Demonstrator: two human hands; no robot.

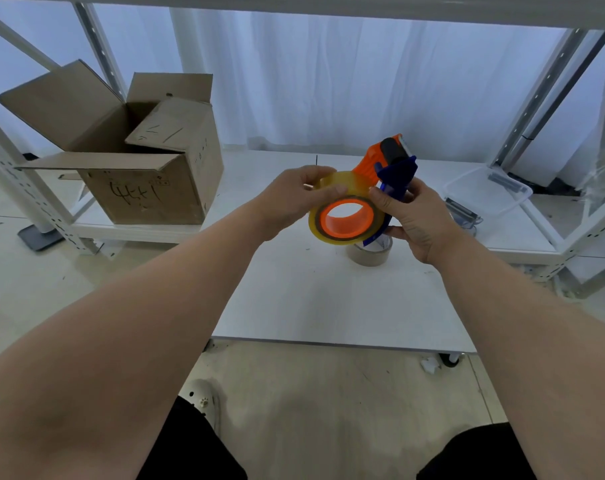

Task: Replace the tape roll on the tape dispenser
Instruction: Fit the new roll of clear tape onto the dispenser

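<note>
I hold an orange and blue tape dispenser (393, 164) in the air above the white table (329, 306). A yellowish clear tape roll (342, 188) sits around the dispenser's orange hub (346, 221). My left hand (294, 199) grips the roll's far left rim, thumb on its outer face. My right hand (412, 223) is closed on the dispenser's blue frame, thumb pressing the roll's right edge. A second roll, brownish with a white core (372, 252), stands on the table just under my right hand, partly hidden by the dispenser.
An open cardboard box (138, 157) stands on the low shelf at the left. A clear plastic tray (488, 190) lies at the right, with a small metal part (462, 211) in front of it. White shelf posts frame both sides. My knees show at the bottom.
</note>
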